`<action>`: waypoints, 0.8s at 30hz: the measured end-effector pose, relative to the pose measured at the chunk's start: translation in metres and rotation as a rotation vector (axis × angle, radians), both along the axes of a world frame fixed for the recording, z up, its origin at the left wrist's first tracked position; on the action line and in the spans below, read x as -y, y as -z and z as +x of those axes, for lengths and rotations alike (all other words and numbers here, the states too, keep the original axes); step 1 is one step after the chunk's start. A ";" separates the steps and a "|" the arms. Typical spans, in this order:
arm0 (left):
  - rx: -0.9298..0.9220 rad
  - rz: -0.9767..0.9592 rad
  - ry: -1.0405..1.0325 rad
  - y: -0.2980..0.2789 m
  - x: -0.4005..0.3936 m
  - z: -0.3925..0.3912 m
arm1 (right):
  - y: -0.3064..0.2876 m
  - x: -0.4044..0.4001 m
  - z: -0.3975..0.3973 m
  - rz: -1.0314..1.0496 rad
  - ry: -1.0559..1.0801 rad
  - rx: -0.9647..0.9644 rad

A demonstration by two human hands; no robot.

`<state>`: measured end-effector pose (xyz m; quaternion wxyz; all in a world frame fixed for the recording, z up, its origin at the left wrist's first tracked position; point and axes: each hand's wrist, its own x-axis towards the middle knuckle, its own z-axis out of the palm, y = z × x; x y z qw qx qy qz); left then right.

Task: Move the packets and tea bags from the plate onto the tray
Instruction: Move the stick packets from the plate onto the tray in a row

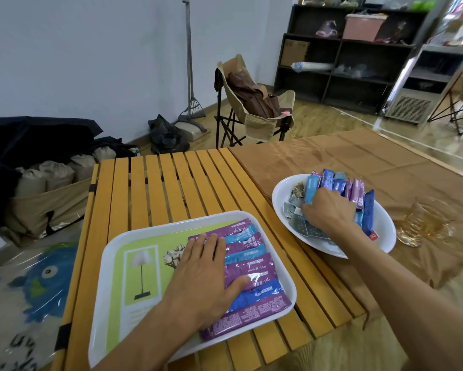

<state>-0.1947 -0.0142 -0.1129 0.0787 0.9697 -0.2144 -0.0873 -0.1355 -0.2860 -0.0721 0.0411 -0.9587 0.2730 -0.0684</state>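
The right hand (329,208) lay curled over the packets (340,187) on the plate (385,236) at right of frame, whether gripping I cannot tell, while the left hand (206,277) pressed flat on the row in the tray (112,290), lower left of it.

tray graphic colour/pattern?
Head view: the tray is white-rimmed, with a lime-green panel showing a floor lamp and white flowers.
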 end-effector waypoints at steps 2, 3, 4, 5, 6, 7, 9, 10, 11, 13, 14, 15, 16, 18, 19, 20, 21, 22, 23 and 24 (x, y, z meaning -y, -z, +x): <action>0.021 -0.003 -0.010 0.000 0.001 0.000 | -0.001 0.000 0.000 0.026 0.017 0.026; 0.033 -0.003 -0.015 0.000 0.002 0.000 | -0.001 0.001 0.000 0.034 0.027 0.053; 0.042 -0.003 -0.019 0.000 0.002 0.000 | -0.003 0.001 0.000 0.032 0.032 0.087; 0.048 -0.005 -0.022 0.000 0.002 -0.001 | -0.004 0.001 0.001 0.018 0.028 0.124; 0.051 -0.007 -0.021 0.000 0.002 -0.001 | -0.006 -0.001 0.003 -0.004 0.008 0.164; 0.052 -0.012 -0.019 0.000 0.002 -0.001 | -0.007 -0.006 0.005 -0.021 -0.025 0.203; 0.058 -0.019 -0.012 0.000 0.001 -0.001 | -0.008 -0.021 0.007 -0.016 -0.124 0.290; 0.060 -0.021 -0.011 0.000 0.001 -0.001 | -0.007 -0.031 0.006 0.013 -0.193 0.343; 0.063 -0.022 -0.010 -0.001 0.000 -0.001 | -0.006 -0.041 0.006 0.051 -0.280 0.396; 0.070 -0.031 -0.010 -0.001 0.000 -0.001 | -0.001 -0.063 0.007 0.133 -0.463 0.422; 0.074 -0.037 -0.009 0.000 0.000 -0.001 | 0.001 -0.072 0.008 0.187 -0.538 0.385; 0.079 -0.045 -0.008 0.000 0.000 -0.001 | 0.005 -0.079 0.010 0.250 -0.594 0.318; 0.087 -0.053 -0.005 0.000 0.001 -0.001 | 0.009 -0.085 0.012 0.304 -0.636 0.247; 0.097 -0.068 -0.001 0.000 0.001 -0.001 | 0.015 -0.091 0.015 0.349 -0.681 0.144; 0.094 -0.073 -0.002 0.001 0.001 -0.001 | 0.018 -0.094 0.016 0.349 -0.693 0.113; 0.090 -0.076 -0.005 0.001 0.001 -0.001 | 0.019 -0.096 0.017 0.341 -0.699 0.089; 0.088 -0.077 -0.007 0.002 0.001 -0.001 | 0.020 -0.098 0.017 0.328 -0.696 0.077; 0.087 -0.076 -0.006 0.002 0.001 0.000 | 0.020 -0.100 0.017 0.306 -0.686 0.086; 0.086 -0.075 -0.004 0.003 0.001 0.000 | 0.020 -0.102 0.017 0.278 -0.673 0.111; 0.085 -0.073 -0.001 0.003 0.000 0.000 | 0.020 -0.102 0.017 0.241 -0.665 0.140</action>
